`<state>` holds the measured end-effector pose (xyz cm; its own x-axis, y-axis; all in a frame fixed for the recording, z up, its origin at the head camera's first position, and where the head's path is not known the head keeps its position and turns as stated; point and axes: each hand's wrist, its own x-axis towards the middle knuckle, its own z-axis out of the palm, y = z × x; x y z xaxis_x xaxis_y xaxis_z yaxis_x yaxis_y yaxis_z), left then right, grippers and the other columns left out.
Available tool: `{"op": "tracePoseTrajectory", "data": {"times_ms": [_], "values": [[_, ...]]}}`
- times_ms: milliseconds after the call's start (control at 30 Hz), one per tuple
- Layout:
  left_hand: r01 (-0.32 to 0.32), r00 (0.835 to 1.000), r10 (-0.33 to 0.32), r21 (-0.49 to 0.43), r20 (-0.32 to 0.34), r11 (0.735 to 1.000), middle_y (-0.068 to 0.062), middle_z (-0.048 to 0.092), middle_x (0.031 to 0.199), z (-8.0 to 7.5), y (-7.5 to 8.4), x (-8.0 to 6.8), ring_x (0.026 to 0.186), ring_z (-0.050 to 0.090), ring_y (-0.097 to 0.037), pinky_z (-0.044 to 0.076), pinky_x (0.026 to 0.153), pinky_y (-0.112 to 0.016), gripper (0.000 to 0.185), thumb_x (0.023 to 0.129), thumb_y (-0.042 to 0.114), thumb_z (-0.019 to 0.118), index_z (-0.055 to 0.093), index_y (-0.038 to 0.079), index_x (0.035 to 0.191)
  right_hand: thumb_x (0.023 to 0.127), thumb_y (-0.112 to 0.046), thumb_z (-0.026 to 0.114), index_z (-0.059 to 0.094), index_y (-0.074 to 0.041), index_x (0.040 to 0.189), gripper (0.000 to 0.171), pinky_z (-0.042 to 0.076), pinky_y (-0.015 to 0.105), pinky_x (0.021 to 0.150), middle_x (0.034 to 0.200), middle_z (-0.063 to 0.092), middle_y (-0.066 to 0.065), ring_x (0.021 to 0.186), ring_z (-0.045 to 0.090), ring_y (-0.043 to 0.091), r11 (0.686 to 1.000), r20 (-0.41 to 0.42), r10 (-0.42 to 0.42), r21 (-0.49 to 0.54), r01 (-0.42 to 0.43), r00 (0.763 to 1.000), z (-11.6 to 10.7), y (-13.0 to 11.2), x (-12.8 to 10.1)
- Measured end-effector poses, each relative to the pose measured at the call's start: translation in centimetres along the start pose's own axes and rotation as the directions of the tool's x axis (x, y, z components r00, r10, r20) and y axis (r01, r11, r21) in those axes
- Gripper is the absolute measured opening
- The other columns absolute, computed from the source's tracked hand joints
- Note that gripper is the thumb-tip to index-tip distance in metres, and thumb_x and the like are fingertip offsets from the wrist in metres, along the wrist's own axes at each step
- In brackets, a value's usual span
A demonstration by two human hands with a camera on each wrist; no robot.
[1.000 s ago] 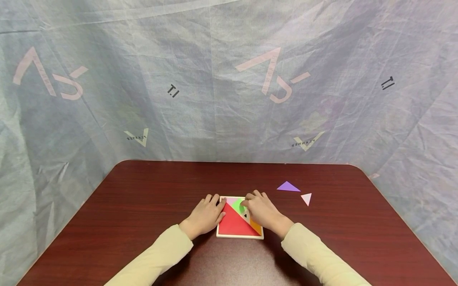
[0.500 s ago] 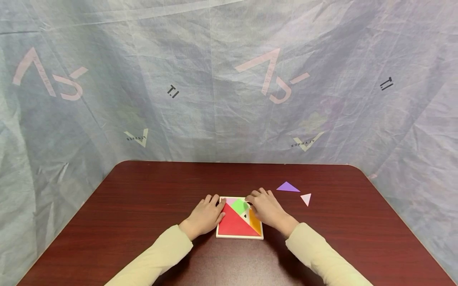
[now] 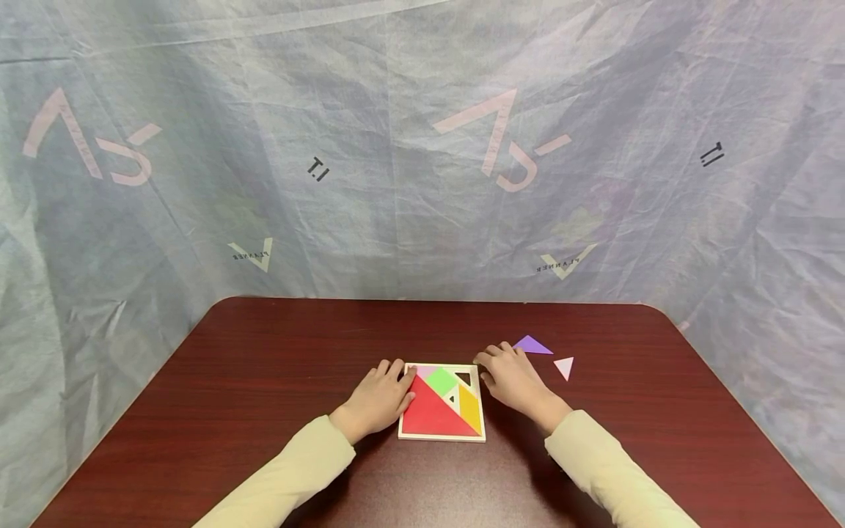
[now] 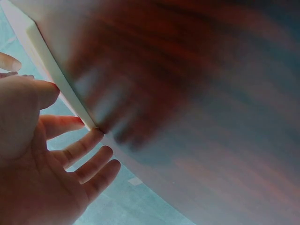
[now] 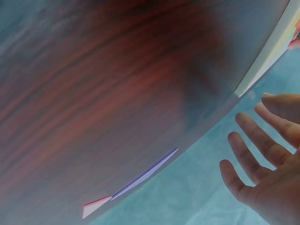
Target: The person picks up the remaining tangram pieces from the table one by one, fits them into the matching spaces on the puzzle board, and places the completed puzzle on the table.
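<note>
Since the earlier frames we note the right hand (image 3: 511, 379) has left the puzzle tray (image 3: 441, 438) and lies on the table (image 3: 264, 367) just right of it, fingers loosely spread and holding nothing. Its fingertips lie close to the purple triangle (image 3: 531, 345); the pale pink triangle (image 3: 565, 367) sits just beyond. Our left hand (image 3: 379, 396) rests flat, fingers straight against the tray's left edge. Red, green and orange pieces lie inside the tray.
</note>
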<state>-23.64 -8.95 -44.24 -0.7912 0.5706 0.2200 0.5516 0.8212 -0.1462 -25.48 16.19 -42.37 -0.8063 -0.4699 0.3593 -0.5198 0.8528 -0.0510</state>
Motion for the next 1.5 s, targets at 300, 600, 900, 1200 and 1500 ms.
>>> {"op": "tracePoseTrajectory", "data": {"times_ms": [300, 600, 900, 1200, 1500], "values": [[0.002, 1.0, -0.002, -0.004, 0.001, 1.0, -0.012, 0.05, 0.111, 0.1, 0.0, 0.0, 0.098, 0.047, -0.026, 0.045, 0.082, -0.037, 0.041, 0.093, 0.034, 0.049, 0.056, 0.008, 0.124, 0.075, -0.007, 0.069, 0.068, -0.01, 0.095, 0.019, 0.043, 0.044, 0.069, 0.094, 0.065, 0.004, 0.088, 0.056, 0.025, 0.999, -0.018, 0.037, -0.006, -0.037, 0.999, -0.4, 2.2, -0.9], [0.002, 1.0, -0.002, -0.007, 0.009, 1.0, -0.012, 0.05, 0.112, 0.0, 0.0, 0.0, 0.098, 0.047, -0.026, 0.045, 0.083, -0.037, 0.041, 0.093, 0.034, 0.049, 0.056, 0.008, 0.125, 0.075, -0.008, 0.07, 0.067, -0.009, 0.094, 0.02, 0.041, 0.042, 0.065, 0.093, 0.066, 0.004, 0.084, 0.054, 0.028, 0.994, -0.002, 0.107, -0.038, -0.107, 0.994, -1.2, 4.6, -2.3], [0.001, 1.0, -0.001, 0.0, 0.01, 1.0, -0.012, 0.05, 0.112, 0.0, 0.0, 0.0, 0.097, 0.047, -0.026, 0.045, 0.082, -0.037, 0.041, 0.093, 0.034, 0.048, 0.056, 0.008, 0.125, 0.075, -0.009, 0.069, 0.065, -0.006, 0.093, 0.018, 0.04, 0.044, 0.063, 0.087, 0.062, 0.007, 0.083, 0.053, 0.031, 0.985, 0.026, 0.171, -0.043, -0.17, 0.985, -1.7, 7.2, -3.5], [0.001, 1.0, -0.001, -0.011, 0.005, 1.0, -0.012, 0.05, 0.112, 0.1, 0.0, 0.0, 0.098, 0.047, -0.026, 0.045, 0.082, -0.037, 0.041, 0.093, 0.033, 0.049, 0.056, 0.008, 0.124, 0.075, -0.007, 0.066, 0.065, -0.007, 0.09, 0.015, 0.04, 0.048, 0.062, 0.086, 0.062, 0.009, 0.08, 0.053, 0.032, 0.975, 0.028, 0.222, -0.003, -0.222, 0.975, -2.2, 9.3, -4.7], [-0.001, 1.0, 0.001, -0.007, 0.003, 1.0, -0.012, 0.05, 0.113, 0.1, 0.0, 0.0, 0.098, 0.047, -0.026, 0.045, 0.082, -0.037, 0.041, 0.093, 0.034, 0.049, 0.056, 0.008, 0.125, 0.072, -0.005, 0.064, 0.067, -0.006, 0.092, 0.02, 0.04, 0.049, 0.06, 0.087, 0.062, 0.011, 0.076, 0.053, 0.032, 0.966, 0.024, 0.26, -0.004, -0.26, 0.965, -2.6, 10.9, -5.3]]}}
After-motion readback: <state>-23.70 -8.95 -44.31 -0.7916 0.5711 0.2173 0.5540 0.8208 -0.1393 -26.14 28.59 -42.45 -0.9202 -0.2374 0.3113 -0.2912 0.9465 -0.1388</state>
